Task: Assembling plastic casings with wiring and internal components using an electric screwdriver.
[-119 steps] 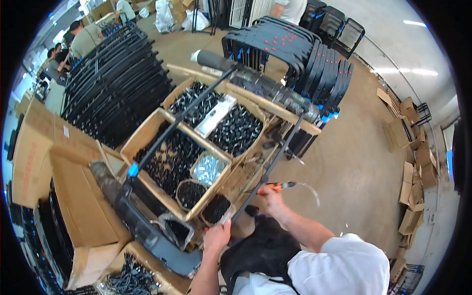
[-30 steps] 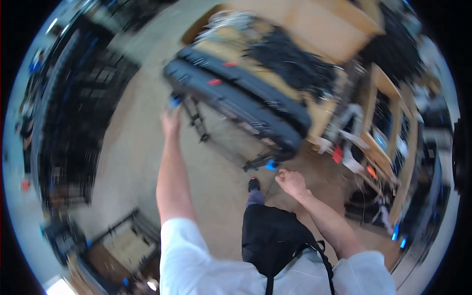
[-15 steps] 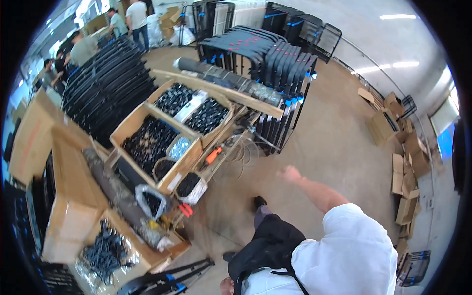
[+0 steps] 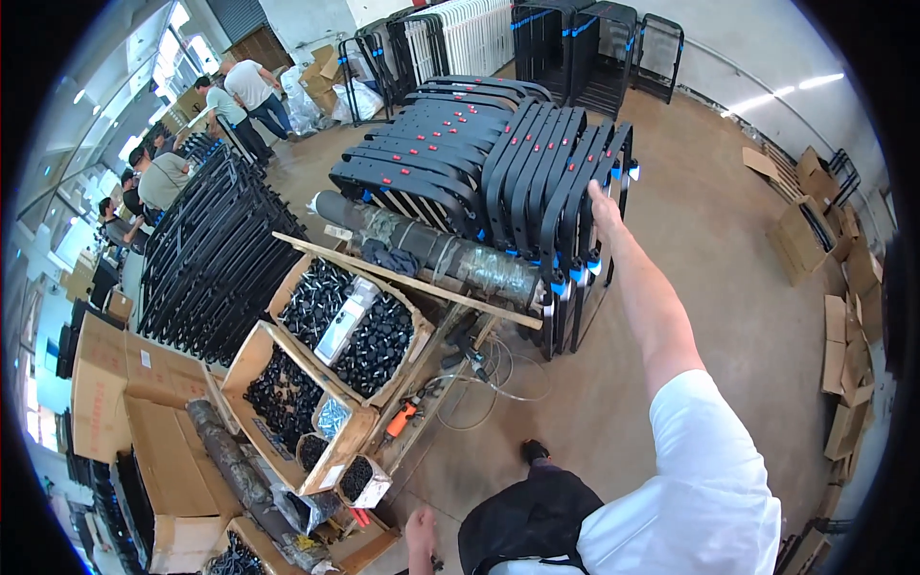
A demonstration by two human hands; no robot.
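Observation:
My right arm reaches forward, and my right hand [image 4: 604, 209] has its fingers closed on the upper edge of the rightmost black metal frame [image 4: 625, 158]. That frame stands at the end of a row of similar black frames [image 4: 522, 158] with curved corners, red pieces on top and blue pieces lower down. Low at my left side hangs my left hand [image 4: 421, 530], its fingers curled, with nothing visible in it. It is nearest to a small white box of black parts [image 4: 366, 482] on the workbench corner.
Wooden trays [image 4: 369, 422] hold black knobs and small hardware on a bench beside an orange-handled tool [image 4: 402, 419]. A wrapped roll [image 4: 431, 251] lies before the frames. Stacked frames [image 4: 211, 259] stand left, near several people. Cardboard boxes [image 4: 800, 240] line the right wall.
My right hand has moved forward from over the floor onto the end frame. I am nearer to the frames and bench. My left hand has come further into view.

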